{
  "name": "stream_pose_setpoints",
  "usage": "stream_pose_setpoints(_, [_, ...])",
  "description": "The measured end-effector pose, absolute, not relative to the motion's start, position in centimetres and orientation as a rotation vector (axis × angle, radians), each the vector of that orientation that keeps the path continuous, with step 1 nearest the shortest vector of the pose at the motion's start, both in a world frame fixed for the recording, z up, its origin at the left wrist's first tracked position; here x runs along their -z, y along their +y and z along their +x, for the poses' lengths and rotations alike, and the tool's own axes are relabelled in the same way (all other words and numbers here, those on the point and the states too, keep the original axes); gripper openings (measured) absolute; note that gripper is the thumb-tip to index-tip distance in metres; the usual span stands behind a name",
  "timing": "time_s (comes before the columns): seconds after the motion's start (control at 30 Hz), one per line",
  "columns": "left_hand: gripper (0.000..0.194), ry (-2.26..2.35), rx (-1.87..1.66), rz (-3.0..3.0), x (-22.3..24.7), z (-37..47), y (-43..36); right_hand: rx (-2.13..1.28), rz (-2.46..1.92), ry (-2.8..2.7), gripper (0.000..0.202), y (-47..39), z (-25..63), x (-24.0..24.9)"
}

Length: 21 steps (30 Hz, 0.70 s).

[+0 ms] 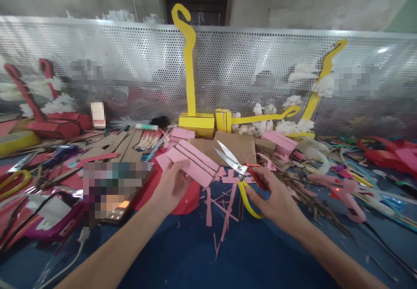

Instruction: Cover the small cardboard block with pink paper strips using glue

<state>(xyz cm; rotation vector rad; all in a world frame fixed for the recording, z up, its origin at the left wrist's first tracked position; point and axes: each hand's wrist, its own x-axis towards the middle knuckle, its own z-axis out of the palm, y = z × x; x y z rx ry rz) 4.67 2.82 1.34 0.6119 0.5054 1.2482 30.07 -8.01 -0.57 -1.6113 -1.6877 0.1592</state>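
Observation:
A pink folded paper piece with dark brown stripes (195, 162) is pinched in my left hand (174, 185), thumb on its top face. To its right, my right hand (270, 195) grips a pair of scissors (239, 167), one handle red and the other yellow. The blades stand apart, pointing up and left, with no paper visible between them. Below lie thin pink paper strips (224, 211) on the dark blue table (202, 263). Under my left hand is a red paper piece (190, 200).
Yellow hooked paper shapes (189, 72) stand along a perforated metal panel (146, 63). Red ones (55, 126) sit at left. A phone (117, 189), tape roll (19, 142), pink glue gun (348, 193) with its cord, brown cardboard (239, 145) and paper scraps surround my hands.

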Motion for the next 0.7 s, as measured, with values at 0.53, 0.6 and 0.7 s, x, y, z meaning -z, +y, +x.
stream_pose_setpoints(0.53, [0.026,0.43,-1.323,0.747,-0.7,4.68,2.9,-0.044,-1.689,-1.861,0.039,-8.27,29.53,0.19])
stream_pose_setpoints(0.6, [0.029,0.408,-1.327,0.779,-0.56,4.73,2.86,-0.041,-1.695,-1.854,0.037,-8.24,29.55,0.24])
stream_pose_setpoints(0.7, [0.036,0.408,-1.34,0.793,-0.38,4.76,2.85,-0.041,-1.689,-1.859,0.034,-8.26,29.62,0.2])
